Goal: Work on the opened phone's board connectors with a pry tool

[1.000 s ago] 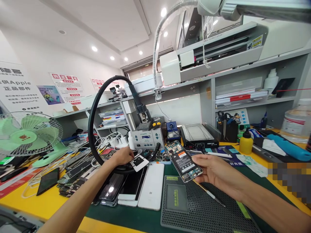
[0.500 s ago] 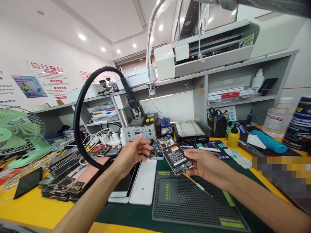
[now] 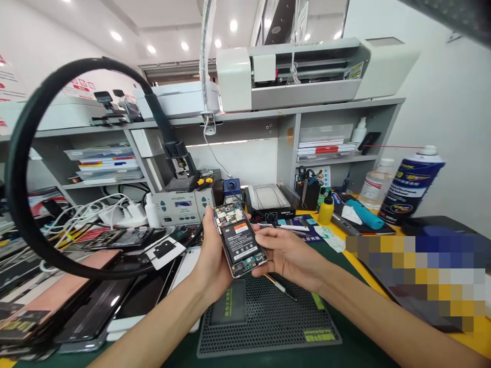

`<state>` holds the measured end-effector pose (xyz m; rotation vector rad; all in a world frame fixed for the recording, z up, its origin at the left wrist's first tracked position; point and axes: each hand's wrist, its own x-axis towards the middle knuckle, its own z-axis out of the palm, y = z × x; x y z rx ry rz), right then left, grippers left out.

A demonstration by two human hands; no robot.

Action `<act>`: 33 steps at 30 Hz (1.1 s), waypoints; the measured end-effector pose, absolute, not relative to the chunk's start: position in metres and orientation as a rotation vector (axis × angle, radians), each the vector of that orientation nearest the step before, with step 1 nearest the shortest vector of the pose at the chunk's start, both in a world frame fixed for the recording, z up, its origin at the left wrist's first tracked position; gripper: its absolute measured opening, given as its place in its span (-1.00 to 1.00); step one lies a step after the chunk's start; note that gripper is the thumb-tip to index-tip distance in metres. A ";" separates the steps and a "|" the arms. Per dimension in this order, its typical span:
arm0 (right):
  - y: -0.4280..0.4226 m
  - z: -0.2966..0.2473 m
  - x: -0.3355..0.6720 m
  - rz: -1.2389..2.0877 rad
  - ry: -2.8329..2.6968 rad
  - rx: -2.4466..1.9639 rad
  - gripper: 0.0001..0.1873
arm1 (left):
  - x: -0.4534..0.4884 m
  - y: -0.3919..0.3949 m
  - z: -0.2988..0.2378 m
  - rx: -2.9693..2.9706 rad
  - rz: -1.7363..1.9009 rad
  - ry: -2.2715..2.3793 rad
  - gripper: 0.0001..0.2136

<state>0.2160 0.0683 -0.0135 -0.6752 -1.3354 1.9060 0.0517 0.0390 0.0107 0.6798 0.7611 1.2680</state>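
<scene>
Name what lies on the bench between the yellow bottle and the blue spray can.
In the head view, a blue tube on white paper lies between the yellow bottle and the spray can, with a clear plastic bottle behind.

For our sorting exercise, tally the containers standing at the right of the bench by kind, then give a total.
Yellow squeeze bottle: 1
Clear plastic bottle: 1
Spray can: 1
White bottle on the shelf: 1
Total: 4
</scene>
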 end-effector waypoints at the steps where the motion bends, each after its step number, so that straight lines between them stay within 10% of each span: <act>1: 0.067 -0.012 0.215 1.895 -1.372 -0.692 -0.74 | 0.052 0.040 0.011 0.664 1.288 0.762 -0.27; 17: 0.070 0.011 0.246 1.259 -2.388 -1.569 -0.72 | -0.003 0.051 0.011 0.634 1.281 0.795 -0.25; 33: 0.069 0.006 0.236 1.719 -2.034 -1.408 -0.88 | -0.017 0.057 0.020 0.625 1.348 0.762 -0.24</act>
